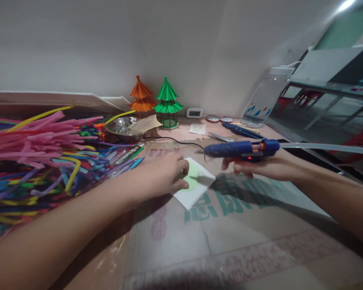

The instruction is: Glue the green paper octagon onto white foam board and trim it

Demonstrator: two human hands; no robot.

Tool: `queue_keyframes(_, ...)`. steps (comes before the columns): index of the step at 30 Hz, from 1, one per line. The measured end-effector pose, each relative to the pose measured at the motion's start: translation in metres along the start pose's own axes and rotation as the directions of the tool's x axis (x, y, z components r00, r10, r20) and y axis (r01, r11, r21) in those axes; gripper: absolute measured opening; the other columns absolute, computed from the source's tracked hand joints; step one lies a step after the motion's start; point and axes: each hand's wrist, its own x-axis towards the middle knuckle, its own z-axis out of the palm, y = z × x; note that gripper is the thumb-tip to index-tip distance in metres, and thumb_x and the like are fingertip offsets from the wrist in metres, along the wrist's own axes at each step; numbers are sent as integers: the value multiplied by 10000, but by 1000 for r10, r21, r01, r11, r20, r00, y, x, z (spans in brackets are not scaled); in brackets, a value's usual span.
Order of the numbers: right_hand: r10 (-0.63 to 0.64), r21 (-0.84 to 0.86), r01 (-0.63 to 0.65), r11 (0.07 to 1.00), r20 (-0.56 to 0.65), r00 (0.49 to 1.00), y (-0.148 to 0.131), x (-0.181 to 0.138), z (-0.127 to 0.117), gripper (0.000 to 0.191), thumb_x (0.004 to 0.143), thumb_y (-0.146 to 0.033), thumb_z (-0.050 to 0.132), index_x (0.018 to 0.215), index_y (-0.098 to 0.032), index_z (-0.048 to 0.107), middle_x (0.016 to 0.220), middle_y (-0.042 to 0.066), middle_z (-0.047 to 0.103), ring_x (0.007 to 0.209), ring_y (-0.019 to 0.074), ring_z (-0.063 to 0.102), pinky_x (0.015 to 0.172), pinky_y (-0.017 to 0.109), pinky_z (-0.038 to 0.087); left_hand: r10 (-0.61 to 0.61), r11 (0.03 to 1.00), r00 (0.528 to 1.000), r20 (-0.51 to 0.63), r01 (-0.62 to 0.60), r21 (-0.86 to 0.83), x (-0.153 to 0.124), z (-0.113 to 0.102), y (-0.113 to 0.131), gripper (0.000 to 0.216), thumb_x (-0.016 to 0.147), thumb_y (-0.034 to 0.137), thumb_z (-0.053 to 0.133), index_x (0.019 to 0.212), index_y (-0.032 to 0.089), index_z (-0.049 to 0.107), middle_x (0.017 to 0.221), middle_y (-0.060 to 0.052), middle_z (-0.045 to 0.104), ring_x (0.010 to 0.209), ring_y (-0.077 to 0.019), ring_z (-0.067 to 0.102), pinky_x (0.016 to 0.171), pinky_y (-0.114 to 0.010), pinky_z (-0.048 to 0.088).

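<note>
My right hand (268, 168) is wrapped round a blue hot glue gun (230, 150), held above the cardboard with its nozzle toward the left. A red light glows on its side, and a long translucent glue stick (323, 148) sticks out of its back. Under the left side of the nozzle lies a white square of paper (196, 198) with a pale green round piece (193, 177) on it. My left hand (165, 173) is at the paper's left edge, thumb and forefinger apart with nothing visible between them; its other fingers are blurred.
Pipe cleaners (42, 137) are heaped at left beside pens (136, 162) and a metal bowl (124, 128). Orange (141, 94) and green (168, 96) tiered towers, a small digital clock (195, 112), scissors (219, 137) and a clear bottle (264, 96) stand or lie behind, on the cardboard-covered table (181, 249).
</note>
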Motion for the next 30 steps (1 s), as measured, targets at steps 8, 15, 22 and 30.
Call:
queue_keyframes(8,-56,-150,89,985,210,976,-4,-6,4,248,843,-472,779,801,-242,697,692,-7,688,592,157,649,441,254,450,-3,998,1000,26,2,69,1,-7,-1,232,909,406,690,1089,260,683,1088,-38,634,988,-241,617,728,-314,426)
queue_keyframes(15,-81,-214,115,970,161,984,-3,-3,13,330,839,-535,753,735,-251,621,594,-26,598,508,139,544,397,270,359,25,996,999,28,-28,84,0,-8,-1,258,927,445,664,1083,240,679,1110,-55,630,1008,-247,616,731,-306,414)
queue_keyframes(22,-30,-203,73,976,211,977,-11,-3,12,277,844,-491,763,751,-254,652,587,-31,595,483,132,529,394,283,339,-20,994,999,49,15,108,1,-11,7,278,933,455,642,1080,221,672,1111,-66,633,991,-249,609,727,-310,418)
queue_keyframes(30,118,-280,-51,959,227,967,-13,-3,16,448,822,-655,686,772,-211,661,647,4,610,572,159,556,465,279,374,-39,997,998,43,36,70,2,-7,4,327,915,478,643,1109,215,661,1134,-71,641,977,-255,607,744,-317,415)
